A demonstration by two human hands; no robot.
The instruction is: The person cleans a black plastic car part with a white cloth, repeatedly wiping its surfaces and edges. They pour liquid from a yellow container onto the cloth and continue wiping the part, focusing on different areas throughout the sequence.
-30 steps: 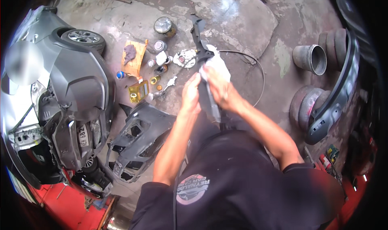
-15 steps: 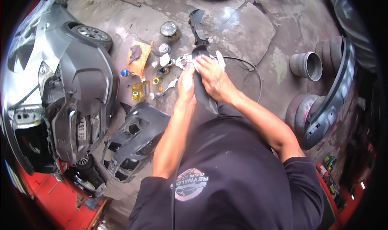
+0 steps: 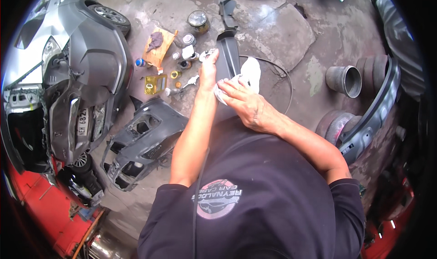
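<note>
A long dark grey plastic car trim piece (image 3: 227,49) points away from my body, its far end narrow and stepped. My left hand (image 3: 208,74) grips its left edge, thumb up; the fingers under it are partly hidden. Flat on the near part of the trim, my right hand (image 3: 243,99) presses a white cloth (image 3: 251,72), which bunches out past the fingers on the right. The trim's near end is hidden behind my right hand.
Left of my hands stand several bottles, a yellow can (image 3: 155,84) and a glass jar (image 3: 198,20). A grey car bumper (image 3: 145,131) lies nearby, beside a damaged silver car (image 3: 91,68). At right are a metal cylinder (image 3: 337,80), tyres and another bumper (image 3: 375,109). A hose (image 3: 284,72) crosses the floor.
My right hand has slid with the cloth toward my body along the trim, baring its middle. The left hand keeps hold of the edge. The whole view has shifted slightly.
</note>
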